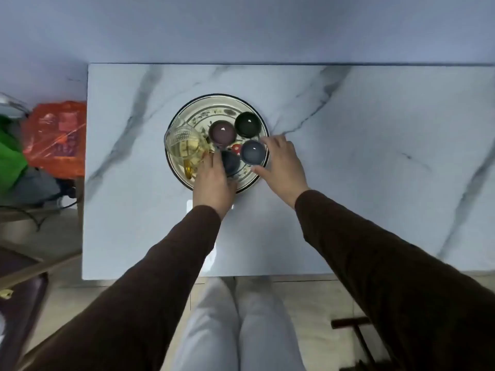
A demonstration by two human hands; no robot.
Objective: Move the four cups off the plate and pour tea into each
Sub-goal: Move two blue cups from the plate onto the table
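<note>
A round patterned plate [206, 108] with a dark rim sits mid-table. On it stand a purple cup [221, 131], a dark green cup [247, 123], a grey-blue cup [253, 152] and a dark blue cup [231, 162]. A glass pitcher [184, 145] of pale yellow tea with an amber handle stands on the plate's left side. My left hand [213, 183] covers the near side of the dark blue cup, fingers around it. My right hand [282, 167] wraps the grey-blue cup from the right, thumb and fingers at its sides.
The marble-look table [348, 156] stretches wide to the right and behind the plate. Left of the table lie an orange plastic bag [57, 137] and a green bag [9, 156]. My legs are below the table's near edge.
</note>
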